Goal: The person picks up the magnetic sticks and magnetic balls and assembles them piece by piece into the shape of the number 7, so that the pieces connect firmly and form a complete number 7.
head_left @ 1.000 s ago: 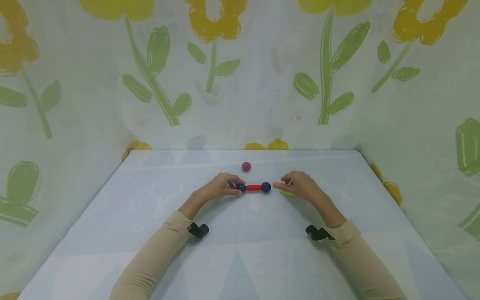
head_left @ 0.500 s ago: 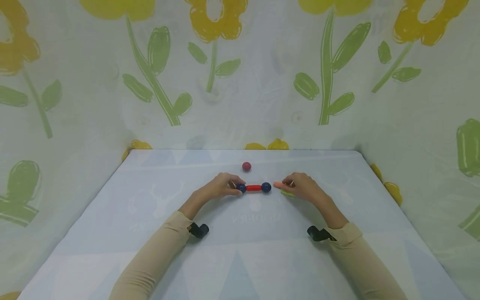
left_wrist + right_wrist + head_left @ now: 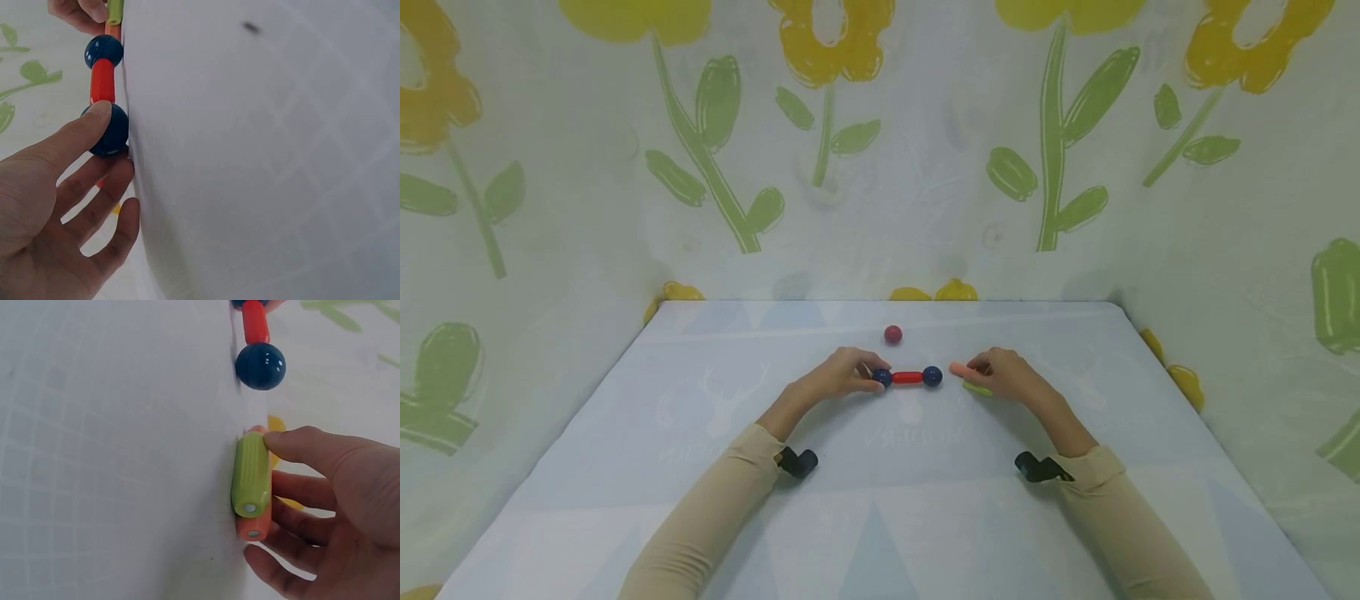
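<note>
My left hand [image 3: 842,372] pinches the dark blue ball [image 3: 117,134] at one end of a short bar. A red rod [image 3: 907,377] joins it to a second dark blue ball [image 3: 932,377] on the right. Just past that ball, my right hand [image 3: 1006,372] holds an orange rod [image 3: 958,368] between thumb and fingers. A ridged light green rod [image 3: 251,472] lies along the near side of the orange one, the thumb tip at its far end. Both rods show small metal discs in their near ends in the right wrist view.
A red ball [image 3: 892,334] sits farther back on the table, behind the bar. The table [image 3: 880,467] has a pale patterned cover. A flower-printed cloth [image 3: 910,167] rises along its back and sides. Each wrist carries a black camera [image 3: 1036,467].
The right fingers have come down and closed round the orange rod. The orange and green rods have shifted slightly right. The left hand and the bar have stayed in place.
</note>
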{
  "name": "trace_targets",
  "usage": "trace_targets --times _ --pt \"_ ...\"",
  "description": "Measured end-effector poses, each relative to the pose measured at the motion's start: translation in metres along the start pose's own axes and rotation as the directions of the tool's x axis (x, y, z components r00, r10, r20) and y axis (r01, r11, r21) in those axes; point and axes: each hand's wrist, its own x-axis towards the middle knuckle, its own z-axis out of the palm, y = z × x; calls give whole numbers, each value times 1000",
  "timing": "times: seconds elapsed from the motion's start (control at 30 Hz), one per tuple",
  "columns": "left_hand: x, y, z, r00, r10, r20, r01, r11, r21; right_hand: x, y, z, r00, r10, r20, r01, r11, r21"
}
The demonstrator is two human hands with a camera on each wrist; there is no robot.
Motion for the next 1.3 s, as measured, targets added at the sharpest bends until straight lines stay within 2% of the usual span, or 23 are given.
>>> trace_targets --times 0.2,0.43,0.57,0.97,1.3 --pt "0 1 -1 1000 7 1 -7 1000 3 0 0 -1 1000 15 11 -16 998 56" --pt "0 1 0 1000 6 -1 -6 1000 4 -1 -1 -1 1000 -18 4 18 997 72" --pt "0 1 0 1000 6 -1 -6 1000 10 -1 -1 -1 1000 -7 -14 8 997 79" --pt "-1 2 0 1000 1 3 -1 1000 3 1 2 4 998 -14 -64 17 999 52" --pt "1 2 -1 1000 -3 1 3 1000 -3 -1 0 0 995 -37 -95 40 999 29"
